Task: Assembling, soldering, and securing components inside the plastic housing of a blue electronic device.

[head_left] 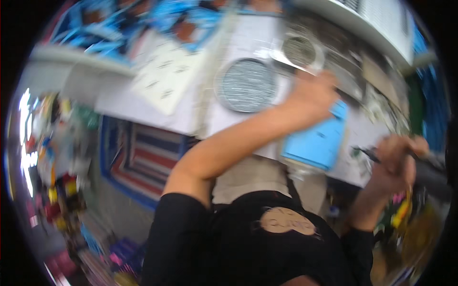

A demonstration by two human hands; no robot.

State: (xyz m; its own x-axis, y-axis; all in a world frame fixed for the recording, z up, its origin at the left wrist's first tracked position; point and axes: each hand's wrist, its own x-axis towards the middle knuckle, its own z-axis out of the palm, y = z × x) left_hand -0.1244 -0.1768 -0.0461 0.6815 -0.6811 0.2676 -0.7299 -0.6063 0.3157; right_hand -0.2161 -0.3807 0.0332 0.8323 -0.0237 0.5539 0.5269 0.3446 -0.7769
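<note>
Blur hides whether the left hand (316,95) or right hand (397,156) grips anything; the blue pad (316,143), likely light and stiff, suits a near-edge hold.

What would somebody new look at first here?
Probably the bright blue rectangle on the pale table, just below the blurry left hand in the picture. Next, the round grey disc to the rectangle's upper left. Then the striped panel with a blue border, past the table's near edge, left.
</note>
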